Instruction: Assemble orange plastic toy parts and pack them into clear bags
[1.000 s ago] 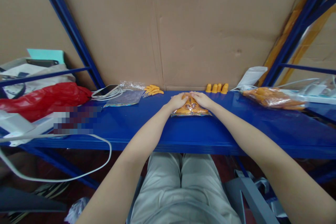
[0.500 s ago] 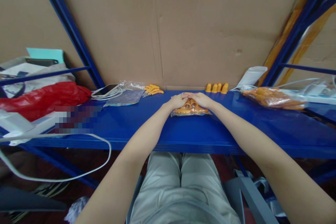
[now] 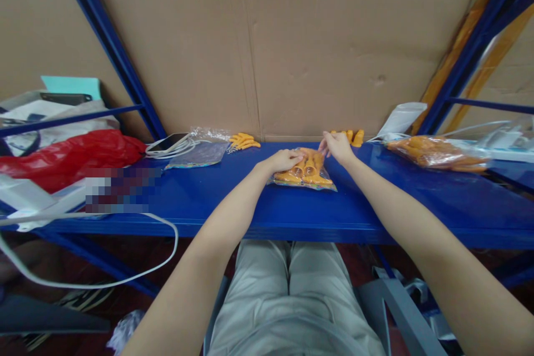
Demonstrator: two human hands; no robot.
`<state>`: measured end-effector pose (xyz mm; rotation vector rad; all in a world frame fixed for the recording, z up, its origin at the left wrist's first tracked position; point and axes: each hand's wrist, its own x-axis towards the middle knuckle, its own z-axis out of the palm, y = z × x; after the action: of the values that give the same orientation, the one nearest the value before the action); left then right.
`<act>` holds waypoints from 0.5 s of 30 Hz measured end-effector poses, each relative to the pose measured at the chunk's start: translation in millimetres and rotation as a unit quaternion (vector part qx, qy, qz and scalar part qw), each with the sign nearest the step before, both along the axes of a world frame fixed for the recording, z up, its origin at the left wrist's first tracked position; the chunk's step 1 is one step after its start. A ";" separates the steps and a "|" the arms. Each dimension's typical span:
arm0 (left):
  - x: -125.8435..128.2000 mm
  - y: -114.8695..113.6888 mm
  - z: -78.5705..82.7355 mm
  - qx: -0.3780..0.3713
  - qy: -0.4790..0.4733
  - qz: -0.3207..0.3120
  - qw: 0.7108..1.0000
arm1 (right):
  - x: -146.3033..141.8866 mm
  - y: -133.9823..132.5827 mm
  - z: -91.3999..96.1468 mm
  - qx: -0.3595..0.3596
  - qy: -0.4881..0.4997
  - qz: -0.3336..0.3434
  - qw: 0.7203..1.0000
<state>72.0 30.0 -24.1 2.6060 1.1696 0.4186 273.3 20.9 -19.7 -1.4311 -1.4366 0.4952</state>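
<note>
A small clear bag of orange finger-shaped pieces [image 3: 307, 171] lies on the blue shelf [image 3: 258, 206] in front of me. My left hand [image 3: 286, 159] rests on the bag's left top corner with its fingers bent down on it. My right hand [image 3: 337, 146] is at the bag's far right corner, fingers curled; whether it pinches the bag edge is unclear. Just behind that hand stand loose orange pieces [image 3: 354, 136], partly hidden by it.
At the back left lie more orange pieces [image 3: 244, 141], an empty clear bag [image 3: 200, 153], and a phone with white cable [image 3: 169, 144]. A red bag [image 3: 70, 156] sits far left. A fuller bag of orange pieces [image 3: 438, 153] lies right. Cardboard [image 3: 292, 50] backs the shelf.
My right hand has slid from the middle of the bag to its far right corner, uncovering the orange pieces inside. My left hand has stayed on the bag's left side.
</note>
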 end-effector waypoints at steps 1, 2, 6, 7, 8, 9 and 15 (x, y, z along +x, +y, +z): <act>-0.3 0.0 -0.4 -0.002 -0.005 -0.009 1.000 | 2.4 2.5 -1.5 0.008 -0.026 -0.014 1.000; -0.4 0.1 -0.8 -0.005 -0.008 -0.015 1.000 | 4.4 4.6 -2.8 0.011 -0.052 -0.025 0.998; 0.0 0.8 -2.7 -0.008 -0.019 -0.026 0.999 | 6.2 7.4 -5.6 -0.012 -0.138 -0.030 0.990; 0.3 1.1 -3.2 -0.009 -0.025 -0.028 0.999 | 5.5 6.9 -5.8 -0.022 -0.153 -0.027 0.988; 0.8 1.5 -3.8 -0.010 -0.033 -0.029 0.999 | 4.6 6.2 -6.0 -0.032 -0.166 -0.023 0.985; 1.4 1.9 -4.4 -0.014 -0.041 -0.031 0.999 | 3.7 5.4 -6.2 -0.040 -0.176 -0.018 0.983; 4.6 3.1 -7.6 -0.032 -0.094 -0.056 0.993 | 2.7 3.9 -9.1 -0.087 -0.141 0.010 0.986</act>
<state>76.6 33.2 -31.7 2.4999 0.9551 0.5800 276.1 24.8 -28.9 -1.6793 -1.6652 0.4524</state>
